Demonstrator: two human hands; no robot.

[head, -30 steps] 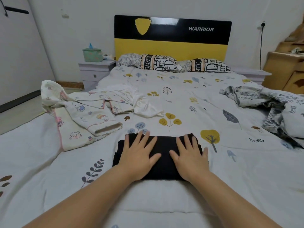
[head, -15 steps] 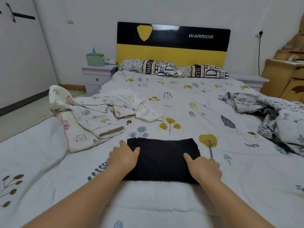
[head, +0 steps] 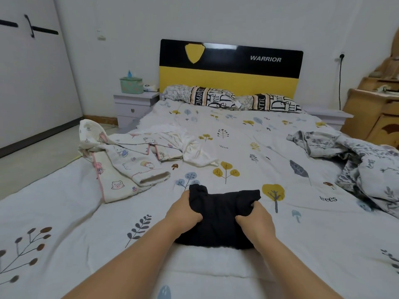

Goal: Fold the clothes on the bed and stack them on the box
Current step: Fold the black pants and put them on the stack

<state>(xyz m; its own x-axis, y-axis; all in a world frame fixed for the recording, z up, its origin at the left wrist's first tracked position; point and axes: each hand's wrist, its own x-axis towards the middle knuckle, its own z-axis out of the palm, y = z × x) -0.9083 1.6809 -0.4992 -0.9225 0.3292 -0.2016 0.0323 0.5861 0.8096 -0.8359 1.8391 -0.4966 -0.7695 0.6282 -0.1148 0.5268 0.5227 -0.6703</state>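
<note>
A folded black garment (head: 220, 216) lies on the bed (head: 248, 139) in front of me, its far edge bunched and raised off the sheet. My left hand (head: 183, 212) grips its left side, fingers curled under the cloth. My right hand (head: 255, 219) grips its right side, thumb on top. An unfolded white cartoon-print garment (head: 127, 156) lies spread to the left, with a crumpled white cloth (head: 194, 149) beside it. No box is in view.
A rumpled grey-patterned quilt (head: 364, 165) is heaped at the bed's right side. Two pillows (head: 233, 100) lean by the black and yellow headboard (head: 231, 70). A nightstand (head: 133, 106) with a tissue box stands at the left, a wooden cabinet (head: 375, 113) at the right.
My hands went from pressing flat on the black garment to its two sides, then curled round it. The garment has bunched up and its far edge has lifted.
</note>
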